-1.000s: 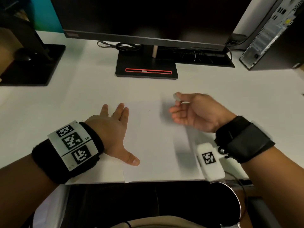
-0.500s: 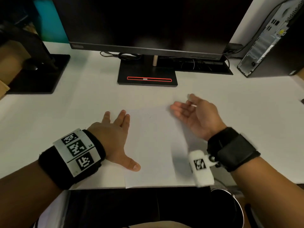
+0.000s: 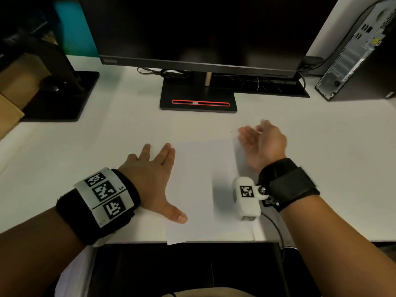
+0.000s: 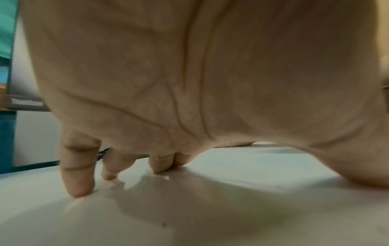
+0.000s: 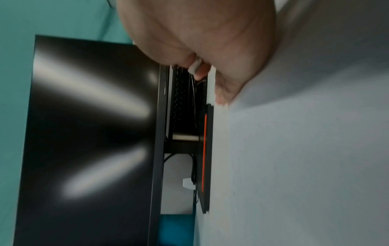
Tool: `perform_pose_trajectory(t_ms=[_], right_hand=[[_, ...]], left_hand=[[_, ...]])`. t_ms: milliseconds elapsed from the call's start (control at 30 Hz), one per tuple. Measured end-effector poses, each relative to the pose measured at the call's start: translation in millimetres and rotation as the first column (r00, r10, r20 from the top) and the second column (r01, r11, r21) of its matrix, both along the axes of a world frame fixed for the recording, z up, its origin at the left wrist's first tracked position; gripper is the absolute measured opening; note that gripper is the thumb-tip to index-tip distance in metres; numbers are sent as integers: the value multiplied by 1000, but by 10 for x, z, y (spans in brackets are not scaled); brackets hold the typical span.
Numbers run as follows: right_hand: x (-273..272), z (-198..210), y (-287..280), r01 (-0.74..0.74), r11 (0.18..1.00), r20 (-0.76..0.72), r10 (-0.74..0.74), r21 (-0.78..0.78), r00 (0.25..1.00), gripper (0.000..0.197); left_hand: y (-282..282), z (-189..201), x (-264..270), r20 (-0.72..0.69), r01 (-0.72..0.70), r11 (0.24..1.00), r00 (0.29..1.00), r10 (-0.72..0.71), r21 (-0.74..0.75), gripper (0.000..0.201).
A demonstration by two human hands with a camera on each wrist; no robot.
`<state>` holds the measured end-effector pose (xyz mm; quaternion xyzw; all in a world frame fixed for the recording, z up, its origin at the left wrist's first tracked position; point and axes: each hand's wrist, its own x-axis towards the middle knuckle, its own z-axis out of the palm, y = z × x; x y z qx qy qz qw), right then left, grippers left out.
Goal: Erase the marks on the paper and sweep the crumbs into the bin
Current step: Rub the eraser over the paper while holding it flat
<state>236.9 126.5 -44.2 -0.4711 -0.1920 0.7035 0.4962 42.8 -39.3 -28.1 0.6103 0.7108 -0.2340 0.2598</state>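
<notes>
On the desk (image 3: 321, 146), paper (image 3: 203, 179) under flat left fingers (image 3: 165, 155), right fingers (image 5: 203, 70) pinching eraser (image 5: 194, 65).

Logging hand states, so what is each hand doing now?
Left hand: open, flat on the paper.
Right hand: pinching the eraser.

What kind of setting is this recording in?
Most likely an office desk: a white desk carries a black monitor on its stand, a desktop computer tower at the right, and cables behind.
</notes>
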Motion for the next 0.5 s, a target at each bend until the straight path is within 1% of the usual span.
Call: perform_pose_trajectory(t_ms=[33,67,100,133,167,200,233,267,300,333,367,400,433,467,500], right_hand=[[60,23,-14,29,999,7,-29,29,1000,25],[69,51,-90,1,999,-14,0,41,1000,23],[13,66,-215,-83,996,-75,85,33,994,22],[-86,59,-365,-210,978,-142,209,9,968,25],[-197,45,-522,-351,936,-169,342,-22,924,32],[-306,26,-652,-484,873,-134,473,-63,871,37],[-400,4,-731,-576,810,-71,572,-110,817,39],[-470,-9,-748,-625,768,-24,628,-140,778,38],[-497,-26,-690,-636,758,-5,642,-144,767,38],[-490,-25,-567,-600,789,-3,605,-130,796,38],[-463,-15,-417,-510,854,-12,511,-101,859,36],[-407,1,-265,-375,925,-29,373,-70,927,33],[-330,26,-127,-222,974,-33,221,-49,975,29],[-256,67,-48,-96,995,-16,96,-34,995,27],[-200,113,-33,-33,999,-20,32,-24,999,28]], left_hand=[[-1,3,-2,3,1,1000,1000,-1,0,162],[-1,5,-3,5,2,1000,1000,-2,0,161],[2,6,-1,4,4,1000,1000,-4,-1,161],[5,4,1,0,7,1000,1000,-7,-1,161],[8,1,6,-6,12,1000,1000,-12,1,161],[8,-4,8,-13,17,1000,1000,-17,7,162],[3,-10,6,-21,21,1000,1000,-20,14,162],[-6,-10,6,-26,24,1000,999,-24,18,162],[-15,-11,3,-28,28,999,999,-27,19,162],[-19,-14,-5,-26,29,999,999,-29,18,162],[-24,-11,-14,-23,25,1000,999,-24,14,162],[-29,-9,-20,-20,18,1000,1000,-17,9,162],[-30,-6,-20,-20,11,1000,1000,-11,8,162],[-31,-8,-20,-23,6,1000,1000,-6,7,162],[-30,-11,-17,-26,5,1000,1000,-5,7,163]])
